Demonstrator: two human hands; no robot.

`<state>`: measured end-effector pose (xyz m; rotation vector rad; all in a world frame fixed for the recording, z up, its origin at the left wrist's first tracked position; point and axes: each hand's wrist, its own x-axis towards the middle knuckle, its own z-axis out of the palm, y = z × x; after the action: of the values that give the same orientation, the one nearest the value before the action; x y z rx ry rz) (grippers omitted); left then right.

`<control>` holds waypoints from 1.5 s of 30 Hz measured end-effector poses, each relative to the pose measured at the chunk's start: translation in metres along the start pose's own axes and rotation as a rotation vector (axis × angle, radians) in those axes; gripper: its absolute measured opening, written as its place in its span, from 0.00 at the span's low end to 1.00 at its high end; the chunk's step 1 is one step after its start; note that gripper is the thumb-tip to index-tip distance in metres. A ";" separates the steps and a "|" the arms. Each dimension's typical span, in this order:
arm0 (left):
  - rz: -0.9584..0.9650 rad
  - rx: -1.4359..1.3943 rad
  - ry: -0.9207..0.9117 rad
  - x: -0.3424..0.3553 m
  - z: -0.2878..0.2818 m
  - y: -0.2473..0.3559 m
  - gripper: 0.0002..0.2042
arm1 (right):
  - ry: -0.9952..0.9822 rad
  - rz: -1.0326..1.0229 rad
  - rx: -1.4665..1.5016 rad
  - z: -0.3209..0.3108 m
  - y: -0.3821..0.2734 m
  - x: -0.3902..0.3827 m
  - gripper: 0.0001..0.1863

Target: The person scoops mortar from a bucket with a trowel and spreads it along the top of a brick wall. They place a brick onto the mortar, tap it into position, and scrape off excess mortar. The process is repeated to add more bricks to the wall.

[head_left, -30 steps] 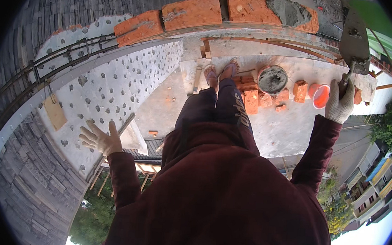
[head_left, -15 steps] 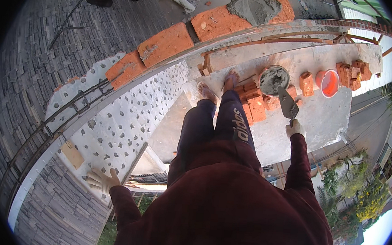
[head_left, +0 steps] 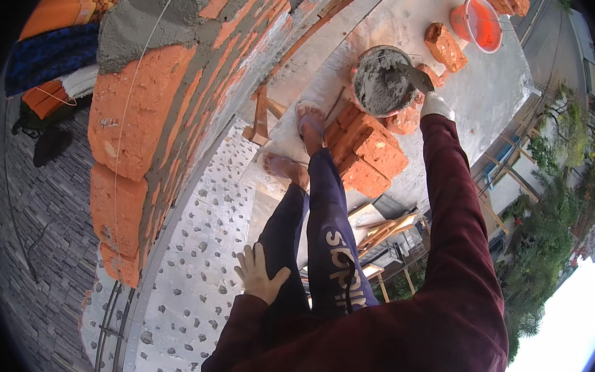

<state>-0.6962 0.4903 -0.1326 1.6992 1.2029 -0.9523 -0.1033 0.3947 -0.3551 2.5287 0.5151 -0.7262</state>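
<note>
My right hand, in a pale glove, grips a trowel by its handle. The trowel's blade reaches over the right rim of a round bucket, at the grey mortar inside. My left hand, also gloved, is open with its fingers spread in front of my left thigh; whether it touches the leg I cannot tell. To the left runs a brick wall, its far end topped with a thick bed of wet mortar. A thin string stretches along the bricks.
Stacked bricks stand beside my feet, below the bucket. Past it lie a loose brick and an orange-red bucket. A small wooden piece stands by the wall. Steel bars stick out of the wall's near end.
The view has swung toward the wall. The trowel has moved from beside the mortar bucket to over its rim, blade at the mortar. My left hand has left the speckled white surface for my thigh.
</note>
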 end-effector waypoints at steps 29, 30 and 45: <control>0.023 -0.172 0.192 -0.026 -0.039 -0.012 0.33 | -0.401 -0.348 0.845 -0.157 0.070 -0.216 0.16; 0.042 -0.215 0.190 -0.038 -0.042 -0.015 0.33 | -0.373 -0.398 0.691 -0.202 0.066 -0.230 0.16; -0.345 -0.909 0.388 -0.150 0.042 -0.068 0.35 | 0.669 -1.479 -0.309 -0.450 -0.240 -0.318 0.16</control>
<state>-0.8041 0.4148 -0.0260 0.9601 1.8541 -0.1529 -0.2866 0.7549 0.0896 1.6621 2.5410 -0.0906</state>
